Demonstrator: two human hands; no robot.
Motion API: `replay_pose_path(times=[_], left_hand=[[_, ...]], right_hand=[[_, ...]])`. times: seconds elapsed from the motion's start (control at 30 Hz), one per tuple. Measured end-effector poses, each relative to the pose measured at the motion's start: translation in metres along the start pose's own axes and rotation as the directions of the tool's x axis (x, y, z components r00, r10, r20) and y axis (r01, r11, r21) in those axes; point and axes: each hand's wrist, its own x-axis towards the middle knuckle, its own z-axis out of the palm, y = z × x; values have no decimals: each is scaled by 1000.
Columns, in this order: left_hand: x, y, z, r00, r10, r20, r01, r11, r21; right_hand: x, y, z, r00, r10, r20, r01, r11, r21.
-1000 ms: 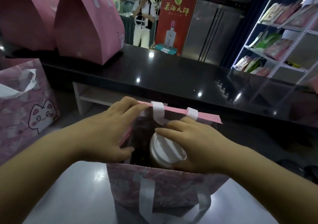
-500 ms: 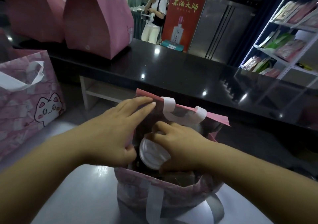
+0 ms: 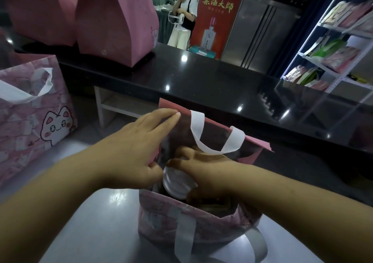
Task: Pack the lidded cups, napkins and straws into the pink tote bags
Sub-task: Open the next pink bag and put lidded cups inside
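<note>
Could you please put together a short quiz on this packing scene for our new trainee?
1. True or false: the right hand grips the lidded cup in the open tote bag.
2. What does the left hand hold? A) the tote bag's rim B) a straw C) a napkin
3. Fill in: the second bag, at the left, shows a ___ face.
Key: 1 true; 2 A; 3 cat.

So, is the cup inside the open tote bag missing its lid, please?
No, the cup in the tote bag, under the right hand, is capped in white.
</note>
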Motion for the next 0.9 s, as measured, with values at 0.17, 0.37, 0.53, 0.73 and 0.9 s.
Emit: replay_pose_path(times=[0.17,0.37,0.53,0.73,0.9], left_hand=[[2,0,1,1000,-31,-6,30,999,-16],[9,-2,5,998,-60,-28,60,998,-3],[12,1,3,997,-58,-53,61,996,62],[15,6,-10,997,-66,-42,73,978,193],[20,15,-28,998,-43,-44,52,969,240]], right_hand=[[-2,-5,2,1000,-23,15,23,1000,20],[7,-14,15,996,-13,91,18,999,-49],[-4,-9,5,995,-10,96,14,999,-42],[-40,-5,-37,998,6,-60,-2,998,62],[-88,-1,-66,974,72,-214,-47,992,116]])
